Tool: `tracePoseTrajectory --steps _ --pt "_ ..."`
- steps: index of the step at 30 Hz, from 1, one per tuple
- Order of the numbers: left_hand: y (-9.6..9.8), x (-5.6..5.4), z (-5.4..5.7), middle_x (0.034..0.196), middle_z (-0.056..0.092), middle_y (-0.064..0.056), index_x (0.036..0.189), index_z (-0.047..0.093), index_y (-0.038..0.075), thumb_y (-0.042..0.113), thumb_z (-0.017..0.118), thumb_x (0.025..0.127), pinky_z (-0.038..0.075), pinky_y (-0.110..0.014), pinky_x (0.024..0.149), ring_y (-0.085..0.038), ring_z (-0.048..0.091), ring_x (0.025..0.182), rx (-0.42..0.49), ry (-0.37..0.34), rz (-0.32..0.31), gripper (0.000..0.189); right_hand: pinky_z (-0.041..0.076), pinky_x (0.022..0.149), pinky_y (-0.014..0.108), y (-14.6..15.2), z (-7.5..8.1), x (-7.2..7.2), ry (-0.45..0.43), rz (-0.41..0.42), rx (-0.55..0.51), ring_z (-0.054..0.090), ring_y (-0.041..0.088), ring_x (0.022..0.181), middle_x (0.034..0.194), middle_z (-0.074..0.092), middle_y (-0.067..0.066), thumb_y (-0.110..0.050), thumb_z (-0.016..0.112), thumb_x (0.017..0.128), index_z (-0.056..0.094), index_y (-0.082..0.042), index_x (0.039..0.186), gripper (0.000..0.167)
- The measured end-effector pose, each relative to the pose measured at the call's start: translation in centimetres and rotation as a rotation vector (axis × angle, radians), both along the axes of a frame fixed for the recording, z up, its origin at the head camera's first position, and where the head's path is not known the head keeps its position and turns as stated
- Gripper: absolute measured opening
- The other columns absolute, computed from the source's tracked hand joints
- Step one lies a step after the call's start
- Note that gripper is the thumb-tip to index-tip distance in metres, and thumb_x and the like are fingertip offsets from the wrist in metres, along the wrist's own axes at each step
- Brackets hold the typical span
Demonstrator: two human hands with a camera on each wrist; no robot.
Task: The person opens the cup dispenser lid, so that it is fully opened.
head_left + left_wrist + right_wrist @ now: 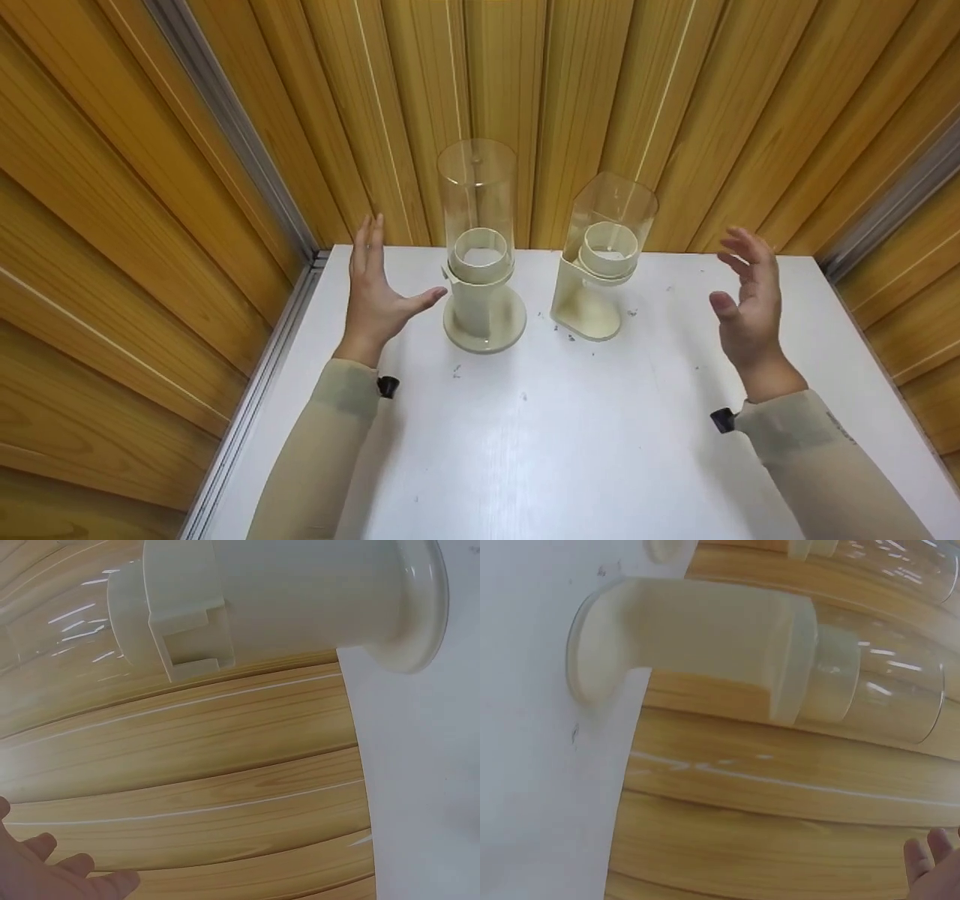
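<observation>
Two cream plastic stands with clear tubes on top stand upright near the table's back edge. The taller stand (481,307), on a round base, carries a long clear cylinder (478,172); a notched clip (196,641) shows on its side in the left wrist view. To its right, the shorter stand (705,626) has an open front and a clear tube (613,199) with an angled rim. My left hand (377,296) is raised just left of the taller stand, thumb spread towards it. Well right of the shorter stand, my right hand (754,315) hovers with fingers loosely bent. Neither hand holds anything.
A white table (517,442) lies beneath, with small dark marks near the shorter stand. Wood-patterned panels (502,60) rise behind and at both sides. A metal rail (255,397) runs along the left edge. Small black pieces (388,387) sit at both sleeve cuffs.
</observation>
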State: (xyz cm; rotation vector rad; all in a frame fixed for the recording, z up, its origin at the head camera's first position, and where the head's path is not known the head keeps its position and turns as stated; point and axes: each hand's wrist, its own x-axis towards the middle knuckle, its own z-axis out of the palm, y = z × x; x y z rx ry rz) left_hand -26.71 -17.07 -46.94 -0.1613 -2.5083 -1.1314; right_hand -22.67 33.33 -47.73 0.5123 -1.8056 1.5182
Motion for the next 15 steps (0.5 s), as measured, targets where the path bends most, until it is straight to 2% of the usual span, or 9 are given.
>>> tracePoseTrajectory --steps 7,12,15 --pt "0.4 -0.1 0.7 0.192 0.009 -0.003 0.183 0.015 0.033 0.056 0.104 0.072 0.027 -0.079 0.138 -0.041 0.012 0.179 0.075 0.022 -0.04 0.144 0.052 0.12 0.03 -4.0 1.7 -0.3 -0.003 0.216 -0.169 0.059 0.027 0.141 0.155 0.061 0.01 -0.047 0.091 0.093 0.054 0.001 0.157 0.088" --pt "0.7 -0.3 0.7 0.192 0.011 -0.003 0.182 0.018 0.03 0.046 0.106 0.073 0.024 -0.077 0.139 -0.039 0.012 0.179 0.123 0.037 -0.076 0.141 0.056 0.123 0.033 -7.0 2.0 -0.6 -0.006 0.332 -0.189 0.063 0.029 0.143 0.155 0.062 0.015 -0.047 0.09 0.095 0.053 0.002 0.157 0.087" --pt "1.1 -0.7 0.7 0.192 0.012 -0.005 0.182 0.02 0.027 0.036 0.108 0.073 0.025 -0.07 0.142 -0.038 0.013 0.179 0.179 0.048 -0.114 0.14 0.055 0.126 0.034 -9.1 1.7 -0.9 -0.038 0.389 -0.182 0.063 0.029 0.145 0.157 0.061 0.019 -0.052 0.088 0.096 0.052 0.001 0.159 0.09"
